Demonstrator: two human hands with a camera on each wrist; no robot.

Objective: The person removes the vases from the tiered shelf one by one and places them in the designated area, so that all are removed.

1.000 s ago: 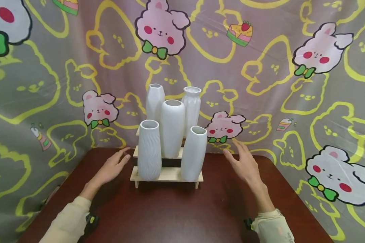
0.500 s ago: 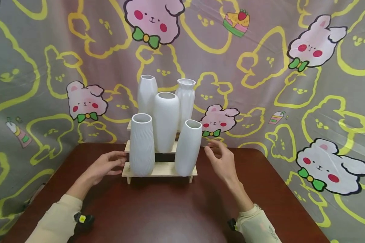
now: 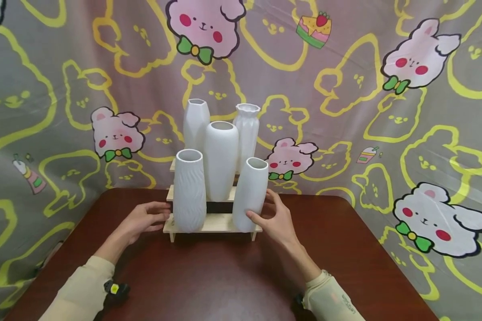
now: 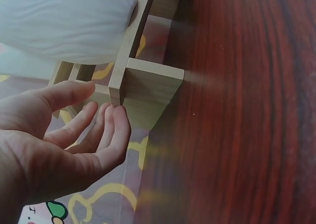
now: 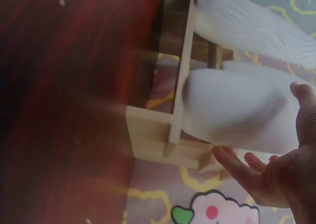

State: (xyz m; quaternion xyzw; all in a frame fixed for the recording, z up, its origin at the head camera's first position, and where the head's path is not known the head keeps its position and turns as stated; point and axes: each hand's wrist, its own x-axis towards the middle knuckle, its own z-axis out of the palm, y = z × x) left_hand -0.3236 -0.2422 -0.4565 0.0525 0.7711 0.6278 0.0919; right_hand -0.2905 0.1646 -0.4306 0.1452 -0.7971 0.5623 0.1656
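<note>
Several white vases stand on a tiered wooden stand (image 3: 218,221). At its front left is a vase with wavy relief (image 3: 189,191); at the front right stands a smooth, slanting vase (image 3: 251,196). My right hand (image 3: 279,220) is around this slanting vase, thumb before it and fingers at its far right side. In the right wrist view the thumb casts a shadow on the vase (image 5: 232,110), and firm contact cannot be made out. At the stand's left end, my left hand (image 3: 142,220) has loosely bent fingertips (image 4: 119,116) touching or nearly touching the bottom shelf's end.
A taller smooth vase (image 3: 222,160) stands on the middle tier. Behind it are a faceted vase (image 3: 196,125) and a fluted-rim vase (image 3: 247,129). The stand rests on a dark red table (image 3: 209,276), with a patterned curtain (image 3: 289,89) around the back and sides.
My right hand has moved left from beside the stand to the slanting vase. My left hand has come in to the stand's left end. The vases stay on the stand.
</note>
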